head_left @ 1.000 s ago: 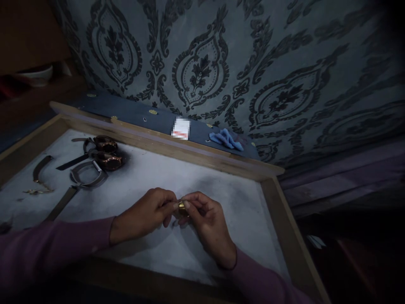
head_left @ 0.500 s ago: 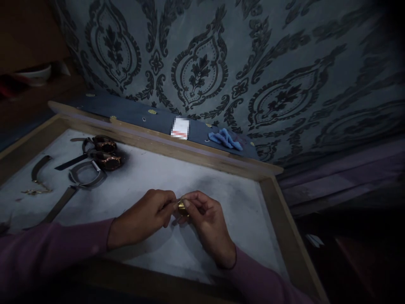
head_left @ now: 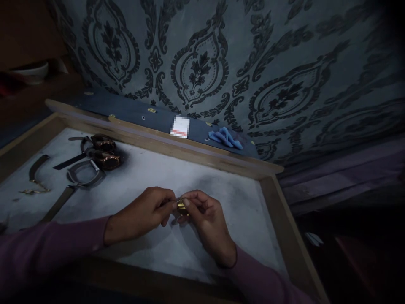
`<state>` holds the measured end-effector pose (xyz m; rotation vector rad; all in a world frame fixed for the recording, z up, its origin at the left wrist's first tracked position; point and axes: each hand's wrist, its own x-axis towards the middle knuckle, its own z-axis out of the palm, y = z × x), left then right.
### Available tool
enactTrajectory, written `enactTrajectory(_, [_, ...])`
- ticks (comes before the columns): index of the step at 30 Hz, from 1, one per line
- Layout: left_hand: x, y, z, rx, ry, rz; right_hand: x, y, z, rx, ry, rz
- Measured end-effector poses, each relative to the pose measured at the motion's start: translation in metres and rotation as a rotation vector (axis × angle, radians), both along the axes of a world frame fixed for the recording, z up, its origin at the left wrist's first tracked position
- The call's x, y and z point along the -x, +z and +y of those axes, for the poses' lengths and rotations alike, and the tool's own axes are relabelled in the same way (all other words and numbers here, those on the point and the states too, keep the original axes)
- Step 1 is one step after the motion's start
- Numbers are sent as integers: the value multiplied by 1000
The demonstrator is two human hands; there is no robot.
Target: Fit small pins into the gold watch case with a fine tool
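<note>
Above the white bottom of the wooden tray [head_left: 152,145], both my hands meet at a small, shiny gold watch case [head_left: 182,207]. My right hand [head_left: 209,221] pinches it between thumb and fingers, so part of it is covered. The fingers of my left hand [head_left: 144,213] are closed, and the tips touch the case's left edge. Whatever is between those tips is too small to make out. Farther left lie a grey watch strap loop [head_left: 84,174] and a straight dark strap [head_left: 59,203].
Watches with brown, sparkling rims [head_left: 109,160] lie at the tray's far left. Nearby are a curved strap piece [head_left: 38,167] and a thin gold chain [head_left: 34,191]. Behind the tray, a blue cloth [head_left: 225,138] and a blurred white packet [head_left: 180,126] rest against the patterned wall.
The view has shifted slightly, and my left wrist sits a little farther left. Both hands stay together at the gold watch case, with almost the same hold.
</note>
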<state>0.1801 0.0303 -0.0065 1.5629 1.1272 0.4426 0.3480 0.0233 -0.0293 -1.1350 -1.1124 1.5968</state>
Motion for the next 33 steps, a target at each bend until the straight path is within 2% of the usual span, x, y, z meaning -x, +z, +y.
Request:
enactTrajectory(20, [0, -6, 0, -21, -1, 39, 1, -5, -2, 4, 12, 4])
enactTrajectory(33, [-4, -11, -4, -109, 3, 50, 0, -9, -4, 31, 11, 2])
